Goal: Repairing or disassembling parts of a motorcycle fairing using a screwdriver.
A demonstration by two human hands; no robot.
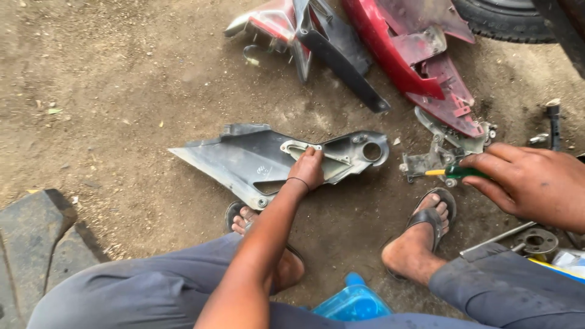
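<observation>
Bare dirt ground [122,73] strewn with grit; red scooter fairings [420,55] lie far right by a tyre [499,18]. The left hand [308,169] presses, fingers curled, on a grey plastic side panel [244,161] lying flat at centre. The right hand [530,183] grips a green-handled screwdriver [457,172] beside a small metal bracket [426,163]. Fastener work appears underway; the tip would need seating squarely.

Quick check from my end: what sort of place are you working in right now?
Probably an outdoor, roadside-style motorcycle repair spot. The work lies on bare packed dirt ground, with detached red plastic body fairings and a grey plastic side panel spread out, and a black rubber tyre at the top edge.
</observation>
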